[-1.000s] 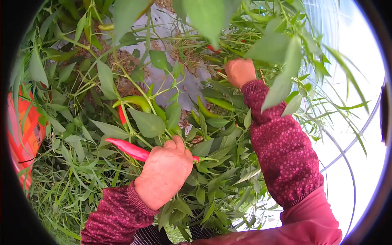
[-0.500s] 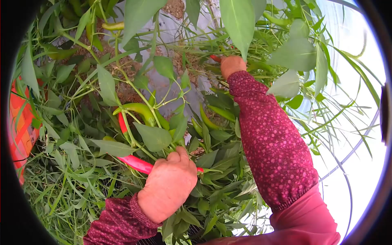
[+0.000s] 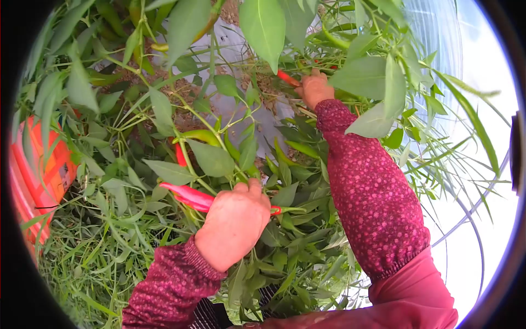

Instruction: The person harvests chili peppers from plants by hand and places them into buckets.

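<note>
My left hand (image 3: pixel 234 226) is closed around red chili peppers (image 3: pixel 192 198); their ends stick out on both sides, and a green stem shows on the right. How many it holds is hidden by the palm. Farther off, among the leaves, my right hand (image 3: pixel 316 89) has its fingers closed at one end of a red chili pepper (image 3: pixel 289 78). Whether that pepper is still on its plant I cannot tell. Just above my left hand, a green chili pepper (image 3: pixel 203 135) and another red one (image 3: pixel 180 154) hang behind the stems.
Leafy pepper plants (image 3: pixel 216 159) surround both arms, with large leaves (image 3: pixel 263 33) close to the camera. An orange-red container (image 3: pixel 52 170) stands at the left in the grass (image 3: pixel 93 268). Pale sheeting (image 3: pixel 233 46) covers ground between plants. Clear plastic film (image 3: pixel 438 49) rises at the right.
The view has shifted, bringing more of the orange-red container into sight. More of the red pepper at my right hand shows. My left hand keeps its hold on the red peppers.
</note>
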Motion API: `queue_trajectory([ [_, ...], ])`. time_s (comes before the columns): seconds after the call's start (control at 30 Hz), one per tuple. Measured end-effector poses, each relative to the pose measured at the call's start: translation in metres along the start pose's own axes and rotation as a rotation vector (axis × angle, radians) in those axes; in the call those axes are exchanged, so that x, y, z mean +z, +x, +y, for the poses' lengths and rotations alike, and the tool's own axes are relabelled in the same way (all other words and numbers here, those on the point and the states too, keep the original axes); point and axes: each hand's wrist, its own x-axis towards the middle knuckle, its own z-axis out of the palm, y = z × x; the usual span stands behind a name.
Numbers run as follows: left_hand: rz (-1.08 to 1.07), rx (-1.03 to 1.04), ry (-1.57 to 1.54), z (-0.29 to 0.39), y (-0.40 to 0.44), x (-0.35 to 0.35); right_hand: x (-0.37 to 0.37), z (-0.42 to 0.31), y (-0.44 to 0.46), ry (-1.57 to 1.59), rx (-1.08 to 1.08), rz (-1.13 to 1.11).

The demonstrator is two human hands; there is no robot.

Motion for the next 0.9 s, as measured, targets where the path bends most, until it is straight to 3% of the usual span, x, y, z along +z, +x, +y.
queue_trajectory([
  [0.07, 0.052, 0.006, -0.096, -0.001, 0.0, -0.007, -0.02, -0.007, -0.001, 0.013, -0.051, -0.092],
  [0.13, 0.156, 0.037, -0.087, 0.0, -0.001, -0.007, -0.027, -0.006, -0.006, 0.22, -0.054, -0.191],
  [0.2, 0.149, 0.037, -0.059, 0.005, -0.001, -0.011, -0.039, -0.011, -0.022, 0.369, -0.183, -0.078],
  [0.37, 0.362, -0.042, 0.003, 0.007, -0.023, -0.057, -0.128, -0.063, -0.08, 0.572, -0.126, -0.098],
  [0.4, 0.382, -0.111, 0.052, 0.001, 0.008, -0.027, -0.076, -0.059, -0.083, 0.713, -0.16, -0.082],
  [0.47, 0.368, -0.162, 0.074, 0.002, 0.007, -0.033, -0.087, -0.067, -0.102, 0.848, -0.262, -0.036],
  [0.5, 0.464, -0.176, 0.048, -0.002, 0.008, -0.031, -0.075, -0.075, -0.106, 0.773, -0.325, 0.068],
  [0.57, 0.592, -0.205, -0.013, -0.006, 0.008, -0.026, -0.069, -0.084, -0.114, 0.817, -0.321, 0.064],
  [0.8, 0.562, -0.225, -0.13, -0.017, 0.005, -0.024, -0.1, -0.093, -0.117, 0.996, -0.479, -0.03],
  [0.9, 0.438, -0.262, -0.16, -0.022, -0.004, -0.016, -0.101, -0.097, -0.117, 1.23, -0.683, -0.198],
])
